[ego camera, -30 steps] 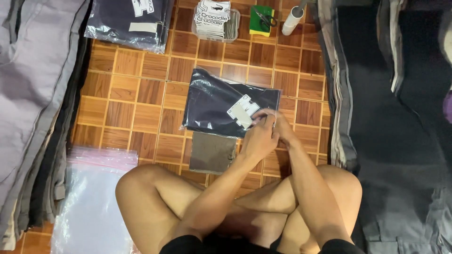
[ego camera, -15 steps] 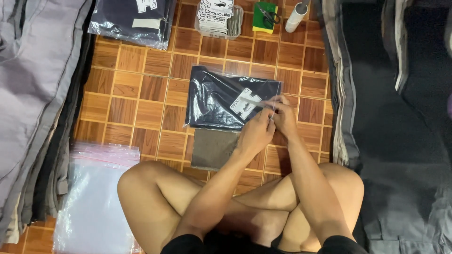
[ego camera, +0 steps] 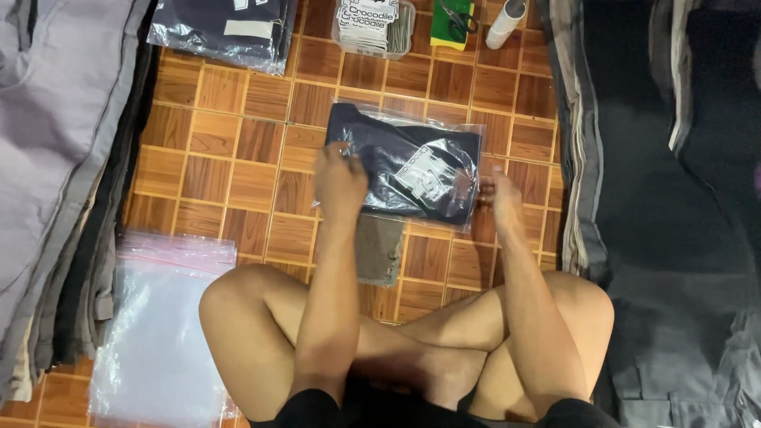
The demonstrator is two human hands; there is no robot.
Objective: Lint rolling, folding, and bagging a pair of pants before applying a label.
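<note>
Hands on either side of the bagged garment now: the left hand (ego camera: 339,181) sits curled on the left edge of the clear plastic bag (ego camera: 406,168), fingers bent down onto the plastic, and the right hand (ego camera: 501,196) pinches the bag's lower right corner. Inside the bag lies a folded dark navy garment with a white hang tag (ego camera: 426,170) showing through the film. The package rests flat on the brown parquet floor (ego camera: 230,158), straight ahead of the person's crossed legs. Peeking out from under its near edge is a grey-brown folded cloth (ego camera: 379,250).

Up at the top edge, a stack of bagged dark garments (ego camera: 222,28) lies at the left, a clear tub of printed tags (ego camera: 372,24) beside it, then scissors on a green and yellow pad (ego camera: 452,20) and a white roll (ego camera: 506,22). Empty clear zip bags (ego camera: 162,333) lie by the left knee. Piles of grey fabric (ego camera: 55,143) line both sides.
</note>
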